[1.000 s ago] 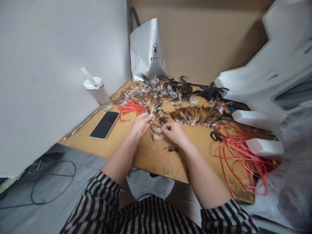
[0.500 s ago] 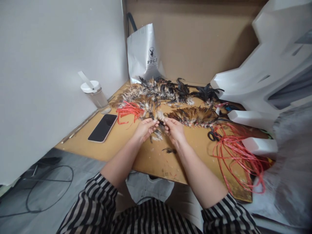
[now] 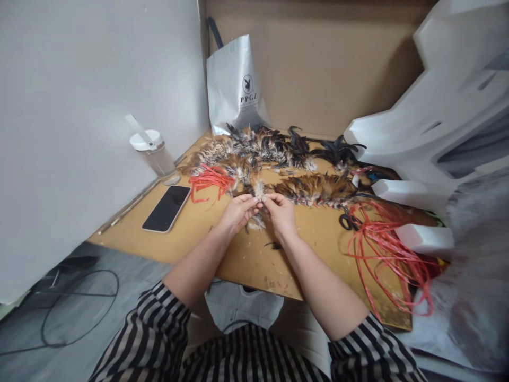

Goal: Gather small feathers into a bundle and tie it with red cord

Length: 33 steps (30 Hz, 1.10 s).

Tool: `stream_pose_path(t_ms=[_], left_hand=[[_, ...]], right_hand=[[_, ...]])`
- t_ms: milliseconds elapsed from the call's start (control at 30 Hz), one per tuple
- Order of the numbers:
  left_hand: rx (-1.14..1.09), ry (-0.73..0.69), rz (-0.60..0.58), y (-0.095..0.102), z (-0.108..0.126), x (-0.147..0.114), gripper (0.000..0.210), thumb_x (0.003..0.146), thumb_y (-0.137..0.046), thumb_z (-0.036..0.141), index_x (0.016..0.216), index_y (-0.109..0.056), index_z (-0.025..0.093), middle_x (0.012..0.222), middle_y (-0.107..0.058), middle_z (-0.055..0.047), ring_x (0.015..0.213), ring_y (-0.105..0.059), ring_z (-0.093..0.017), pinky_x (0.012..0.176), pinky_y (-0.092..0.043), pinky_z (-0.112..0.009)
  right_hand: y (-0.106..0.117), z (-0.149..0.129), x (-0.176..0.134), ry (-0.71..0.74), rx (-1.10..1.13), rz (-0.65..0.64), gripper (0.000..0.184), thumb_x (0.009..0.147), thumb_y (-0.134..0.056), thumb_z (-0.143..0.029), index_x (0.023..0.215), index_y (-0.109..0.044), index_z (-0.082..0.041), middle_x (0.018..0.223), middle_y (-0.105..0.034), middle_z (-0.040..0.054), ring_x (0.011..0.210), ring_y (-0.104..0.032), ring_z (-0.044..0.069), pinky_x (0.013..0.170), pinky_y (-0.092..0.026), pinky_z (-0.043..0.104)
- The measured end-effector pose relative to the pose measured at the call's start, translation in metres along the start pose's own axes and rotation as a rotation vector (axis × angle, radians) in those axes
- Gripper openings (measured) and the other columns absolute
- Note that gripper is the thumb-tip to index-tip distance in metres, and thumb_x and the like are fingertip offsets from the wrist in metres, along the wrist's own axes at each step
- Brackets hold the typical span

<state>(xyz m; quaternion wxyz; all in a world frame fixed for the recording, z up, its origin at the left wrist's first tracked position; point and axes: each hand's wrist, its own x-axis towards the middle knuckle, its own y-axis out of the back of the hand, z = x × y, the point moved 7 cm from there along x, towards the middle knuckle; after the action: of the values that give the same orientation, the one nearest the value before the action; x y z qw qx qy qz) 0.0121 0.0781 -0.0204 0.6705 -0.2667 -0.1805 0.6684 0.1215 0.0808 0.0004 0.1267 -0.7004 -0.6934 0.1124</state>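
My left hand (image 3: 240, 210) and my right hand (image 3: 280, 211) meet at the middle of the table, fingertips pinched close together. Between them they grip a small tuft of feathers (image 3: 259, 190), pale and fluffy at the top. Whitish feather down (image 3: 256, 223) lies just below the fingers. To the right of my hands stretches a row of brown feathers (image 3: 318, 189). Behind them is a larger heap of brown, black and speckled feathers (image 3: 258, 146). A bundle of short red strips (image 3: 210, 179) lies left of my hands.
A phone (image 3: 166, 209) and a lidded cup (image 3: 153, 153) are on the left. A silver bag (image 3: 233, 85) stands at the back. Black-handled scissors (image 3: 348, 220) and long red strips (image 3: 389, 260) lie at right, near white foam pieces (image 3: 425, 237).
My hands have come closer together, the right one moving slightly left, and the pale tuft now stands up between the fingertips.
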Motion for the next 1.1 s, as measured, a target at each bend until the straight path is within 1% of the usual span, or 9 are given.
stream_pose_path(t_ms=[167,267,433,500,567,667,733,833,1100], left_hand=[[0.014,-0.036,0.014,-0.002,0.004,-0.002,0.014,0.064,-0.071,0.018,0.07,-0.062,0.009,0.063,-0.063,-0.004,0.058,-0.06,-0.007,0.058,-0.047,-0.016],[0.068,-0.066,0.031,-0.003,0.006,-0.004,0.02,0.062,-0.073,0.024,0.067,-0.062,0.009,0.061,-0.063,-0.004,0.056,-0.059,-0.007,0.06,-0.048,-0.017],[0.137,-0.075,0.077,-0.003,0.007,-0.006,0.024,0.058,-0.075,0.027,0.062,-0.061,0.009,0.059,-0.062,-0.003,0.053,-0.057,-0.007,0.058,-0.047,-0.018],[0.149,-0.08,0.083,-0.002,0.007,-0.006,0.023,0.059,-0.075,0.026,0.061,-0.06,0.009,0.059,-0.062,-0.004,0.054,-0.058,-0.007,0.059,-0.047,-0.018],[0.16,-0.081,0.082,-0.001,0.008,-0.005,0.022,0.059,-0.074,0.025,0.062,-0.06,0.009,0.06,-0.063,-0.004,0.055,-0.058,-0.007,0.06,-0.047,-0.018],[0.155,-0.08,0.069,0.0,0.009,-0.005,0.022,0.061,-0.074,0.025,0.065,-0.059,0.009,0.062,-0.064,-0.005,0.055,-0.058,-0.007,0.06,-0.047,-0.018],[0.143,-0.082,0.068,0.001,0.009,-0.005,0.022,0.061,-0.074,0.025,0.065,-0.059,0.01,0.062,-0.064,-0.004,0.055,-0.058,-0.007,0.059,-0.047,-0.018],[0.122,-0.076,0.071,0.001,0.008,-0.004,0.023,0.059,-0.074,0.025,0.064,-0.059,0.01,0.061,-0.063,-0.003,0.055,-0.058,-0.007,0.058,-0.047,-0.017],[0.052,-0.031,0.044,-0.001,0.003,-0.003,0.022,0.058,-0.075,0.021,0.062,-0.056,0.01,0.06,-0.062,-0.002,0.055,-0.057,-0.006,0.054,-0.045,-0.015]], right_hand=[[0.003,-0.011,0.002,0.184,-0.175,0.004,0.013,0.063,-0.065,-0.026,0.069,-0.063,-0.015,0.065,-0.062,0.0004,0.06,-0.054,0.011,0.06,-0.044,0.024],[0.004,-0.014,0.001,0.246,-0.268,0.002,0.012,0.066,-0.062,-0.026,0.069,-0.063,-0.015,0.064,-0.062,0.0006,0.059,-0.054,0.011,0.06,-0.044,0.024],[0.005,-0.014,0.0,0.277,-0.357,0.0,0.014,0.066,-0.062,-0.029,0.071,-0.065,-0.016,0.066,-0.063,0.0011,0.059,-0.053,0.011,0.06,-0.043,0.024],[0.004,-0.013,0.001,0.245,-0.316,-0.007,0.015,0.066,-0.063,-0.031,0.071,-0.065,-0.016,0.068,-0.064,0.0015,0.061,-0.054,0.012,0.061,-0.043,0.024],[0.004,-0.007,0.002,0.145,-0.205,-0.021,0.017,0.064,-0.065,-0.033,0.071,-0.065,-0.017,0.065,-0.064,0.001,0.058,-0.053,0.011,0.058,-0.042,0.023],[0.003,0.004,0.003,-0.041,-0.028,-0.042,0.022,0.059,-0.069,-0.035,0.071,-0.065,-0.016,0.055,-0.059,-0.0017,0.048,-0.045,0.008,0.047,-0.036,0.021],[0.0,0.008,0.003,-0.097,0.043,-0.07,0.024,0.057,-0.071,-0.035,0.072,-0.066,-0.016,0.051,-0.057,-0.003,0.044,-0.04,0.006,0.044,-0.031,0.02],[-0.003,0.009,0.002,-0.11,0.093,-0.106,0.024,0.056,-0.072,-0.033,0.071,-0.067,-0.015,0.05,-0.056,-0.0035,0.044,-0.039,0.006,0.043,-0.028,0.019],[-0.002,0.006,0.0,-0.125,0.053,-0.083,0.021,0.055,-0.072,-0.033,0.063,-0.064,-0.015,0.046,-0.053,-0.0044,0.041,-0.036,0.005,0.041,-0.025,0.019]])
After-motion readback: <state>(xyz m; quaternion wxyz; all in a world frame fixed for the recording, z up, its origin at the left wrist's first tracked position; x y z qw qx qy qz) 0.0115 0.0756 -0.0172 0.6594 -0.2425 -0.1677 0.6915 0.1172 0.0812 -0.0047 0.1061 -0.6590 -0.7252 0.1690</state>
